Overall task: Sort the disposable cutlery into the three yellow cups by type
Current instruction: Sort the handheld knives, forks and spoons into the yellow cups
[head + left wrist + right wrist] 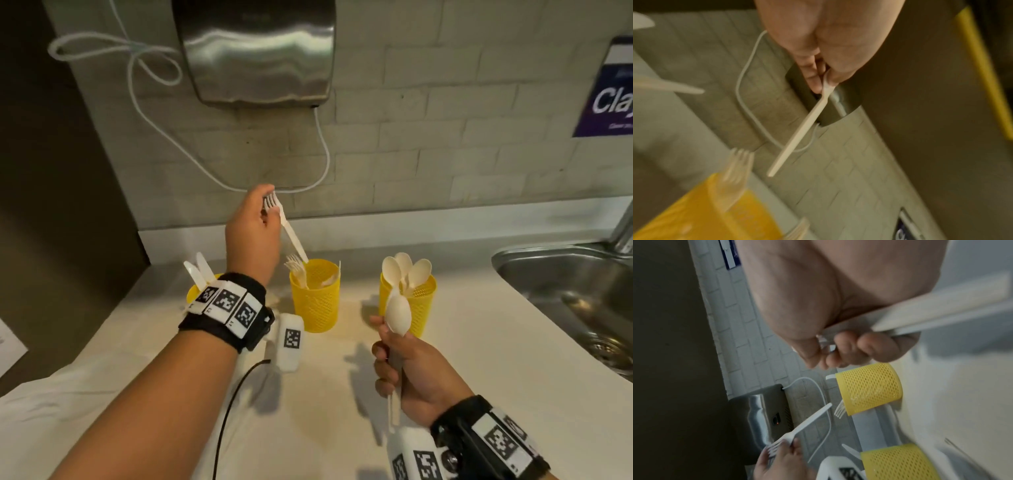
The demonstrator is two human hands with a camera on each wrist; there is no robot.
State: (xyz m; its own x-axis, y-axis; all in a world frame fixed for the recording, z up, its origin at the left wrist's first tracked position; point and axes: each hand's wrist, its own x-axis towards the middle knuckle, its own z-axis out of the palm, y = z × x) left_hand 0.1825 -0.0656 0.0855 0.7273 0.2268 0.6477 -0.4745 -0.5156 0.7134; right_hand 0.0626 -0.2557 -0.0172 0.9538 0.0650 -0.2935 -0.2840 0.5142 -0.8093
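The pale worktop (479, 359) filled the lower frame, with a steel sink (565, 281) at three o'clock. Three yellow cups stood in a row: the knife cup (197, 289) at nine o'clock (mostly hidden by the wrist), the fork cup (317, 301) at centre, the spoon cup (419, 305) just right. The left hand (251, 236) pinched a fork (289, 229) by its tines, handle tip above the fork cup. The right hand (411, 373), at five o'clock, gripped spoons (398, 313).

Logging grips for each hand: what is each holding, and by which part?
Left hand pinches a fork at its tined end, handle pointing down. Right hand grips a spoon by its handle, bowl up.
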